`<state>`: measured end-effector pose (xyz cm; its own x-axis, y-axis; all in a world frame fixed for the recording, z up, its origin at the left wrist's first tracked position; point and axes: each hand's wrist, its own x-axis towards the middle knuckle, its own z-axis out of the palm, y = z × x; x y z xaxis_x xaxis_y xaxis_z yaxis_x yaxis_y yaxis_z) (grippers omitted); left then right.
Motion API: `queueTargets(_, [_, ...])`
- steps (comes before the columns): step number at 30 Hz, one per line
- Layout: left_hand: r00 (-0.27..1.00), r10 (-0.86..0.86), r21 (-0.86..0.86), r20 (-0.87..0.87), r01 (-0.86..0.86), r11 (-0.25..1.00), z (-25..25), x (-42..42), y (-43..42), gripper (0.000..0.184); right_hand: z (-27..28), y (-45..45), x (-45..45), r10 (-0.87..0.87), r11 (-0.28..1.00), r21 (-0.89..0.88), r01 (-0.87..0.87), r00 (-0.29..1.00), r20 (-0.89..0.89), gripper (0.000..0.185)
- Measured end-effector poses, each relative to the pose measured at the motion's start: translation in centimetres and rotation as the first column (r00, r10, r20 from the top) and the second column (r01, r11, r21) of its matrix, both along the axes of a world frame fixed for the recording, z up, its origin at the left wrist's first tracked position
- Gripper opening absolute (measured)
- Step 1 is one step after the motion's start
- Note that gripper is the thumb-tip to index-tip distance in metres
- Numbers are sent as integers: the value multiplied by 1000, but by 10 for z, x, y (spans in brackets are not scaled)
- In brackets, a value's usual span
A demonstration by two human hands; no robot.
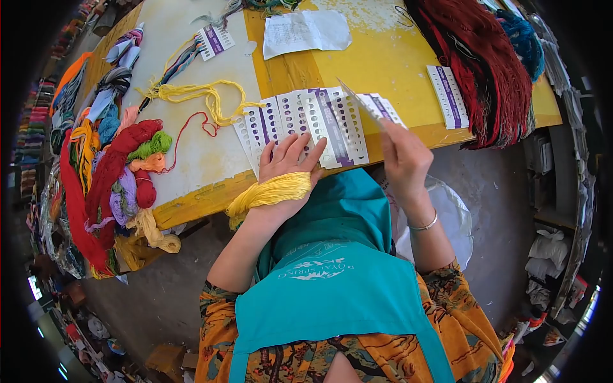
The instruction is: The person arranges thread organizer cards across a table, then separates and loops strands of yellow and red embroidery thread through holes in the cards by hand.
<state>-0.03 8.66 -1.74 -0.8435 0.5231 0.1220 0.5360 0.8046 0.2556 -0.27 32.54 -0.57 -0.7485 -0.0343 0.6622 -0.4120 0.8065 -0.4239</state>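
L hand (285,163), fingers apart, w/ yellow skein (271,195) across its back, req'd even pressure on fanned cards (290,113) beneath; R hand (407,156), pinched on card (364,105), req'd light grip.

Right of the card fan (313,121), past the right hand (407,156), yellow tabletop (402,64) lies passable; yellow strands (175,94) obstruct the fan's left; the left hand (286,163), its front.
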Motion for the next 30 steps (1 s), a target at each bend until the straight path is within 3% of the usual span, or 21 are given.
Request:
queueTargets(6, [1000, 4, 6, 29, -4, 1000, 2, 1, 0, 54, -6, 30, -14, -56, 985, 154, 71, 993, -101, 32])
queueTargets(12, [999, 2, 4, 33, -2, 1000, 1, 1, 0, 53, 3, 45, -20, -155, 988, -11, 155, 974, -164, 38])
queueTargets(14, [999, -1, -5, 34, 1, 1000, 2, 1, 0, 53, -2, 51, -28, -151, 974, 134, 181, 967, -207, 41])
queueTargets(18, [1000, -1, -5, 23, 2, 1000, -1, 0, -1, 51, -29, 41, -27, -146, 890, 454, 38, 968, 205, 42])
queueTargets(21, [1000, 3, 6, 13, -3, 1000, -4, 1, -2, 51, -18, 33, -16, -163, 921, 385, 67, 961, 222, 43])
queueTargets(24, [1000, 4, -8, 14, -4, 1000, -3, 1, -1, 52, -9, 24, 1, 20, 957, 278, -87, 971, 238, 47])
queueTargets(27, [999, -4, -11, 38, 4, 1000, 2, 0, 0, 52, -17, 6, 25, 77, 921, 332, -205, 930, 360, 53])
queueTargets(30, [1000, -3, -1, 27, 3, 1000, -3, 0, -2, 52, -38, 15, 43, 30, 908, 386, -164, 943, 331, 52])
